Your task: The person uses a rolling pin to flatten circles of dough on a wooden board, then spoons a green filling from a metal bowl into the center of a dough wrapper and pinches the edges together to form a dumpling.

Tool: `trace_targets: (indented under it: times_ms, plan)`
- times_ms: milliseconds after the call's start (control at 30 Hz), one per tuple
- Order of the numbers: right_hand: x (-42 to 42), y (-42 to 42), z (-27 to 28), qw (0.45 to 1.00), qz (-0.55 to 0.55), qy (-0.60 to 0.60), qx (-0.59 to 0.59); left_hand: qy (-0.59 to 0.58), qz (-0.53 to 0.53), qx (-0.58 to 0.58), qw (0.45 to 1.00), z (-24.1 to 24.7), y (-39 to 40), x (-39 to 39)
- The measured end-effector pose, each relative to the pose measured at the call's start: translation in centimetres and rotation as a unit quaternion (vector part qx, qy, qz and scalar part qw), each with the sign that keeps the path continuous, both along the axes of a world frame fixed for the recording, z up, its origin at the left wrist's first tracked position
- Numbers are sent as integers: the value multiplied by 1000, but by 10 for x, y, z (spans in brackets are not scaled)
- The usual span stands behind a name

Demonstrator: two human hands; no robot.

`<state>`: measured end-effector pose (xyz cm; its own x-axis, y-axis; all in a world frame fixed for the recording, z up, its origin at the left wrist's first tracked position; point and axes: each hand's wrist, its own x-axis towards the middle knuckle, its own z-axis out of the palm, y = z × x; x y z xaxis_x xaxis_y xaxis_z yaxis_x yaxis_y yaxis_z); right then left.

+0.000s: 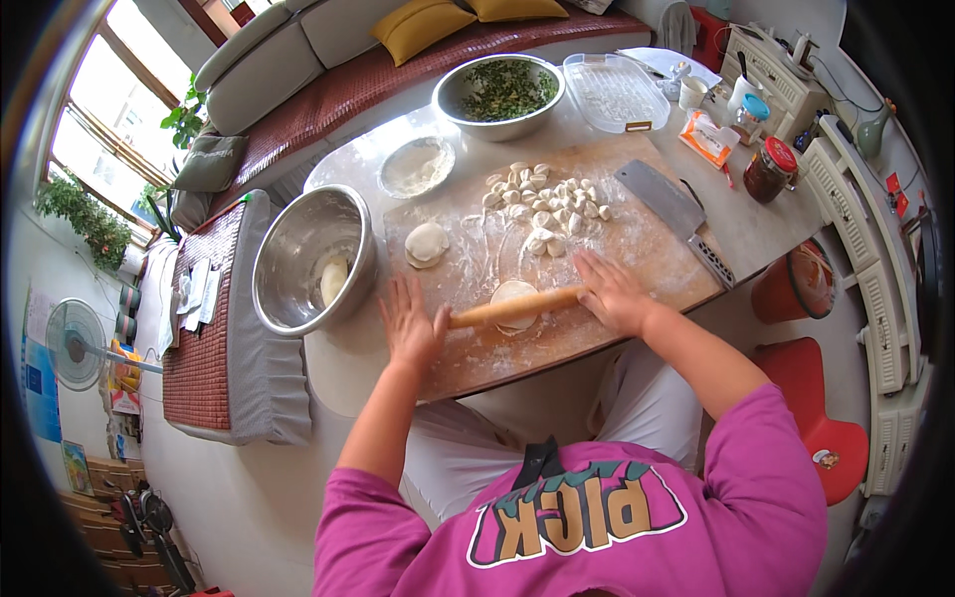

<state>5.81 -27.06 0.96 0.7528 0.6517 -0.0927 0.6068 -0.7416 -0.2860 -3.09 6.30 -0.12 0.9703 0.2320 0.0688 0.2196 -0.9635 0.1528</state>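
Observation:
A wooden rolling pin (515,307) lies across a round dough wrapper (515,289) on the floured wooden board (477,373). At the pin's left end is my left hand (412,321), fingers spread, its thumb side against the wood. My right hand (610,291) rests flat over the right end, fingers stretched out. Beyond the pin, many small dough pieces (563,201) are scattered in flour. A small stack of rolled wrappers (427,242) sits on the board's left part. To the right lies a cleaver (660,198) with a dark metal blade.
A steel bowl (302,216) with a dough lump (333,280) stands left. Behind are a flour dish (418,168), a bowl of chopped greens (507,89) and a plastic tray (615,93). Jars (768,170) and an orange-white packet (709,138) stand right. A red chair (809,418) is beside me.

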Motion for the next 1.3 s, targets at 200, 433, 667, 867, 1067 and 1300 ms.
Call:
trace_targets:
  times_ms: [200,433,667,867,1067,1300]
  plan:
    - [-36,-23,-18,986,47,-111,118,5,-50,-32,998,6,-16,-50]
    - [-25,-9,-20,973,44,-100,204,-57,-111,-184,975,26,-75,20]
    - [-31,-11,-15,976,40,-98,192,105,-14,-219,970,20,-90,60]
    - [-29,-9,-13,973,39,-112,196,13,2,-518,855,3,-78,66]
    - [-30,-11,-16,974,38,-120,189,-189,111,-726,652,21,-23,90]
    - [-27,-9,-14,971,48,-122,202,-190,-157,-208,946,11,-53,124]
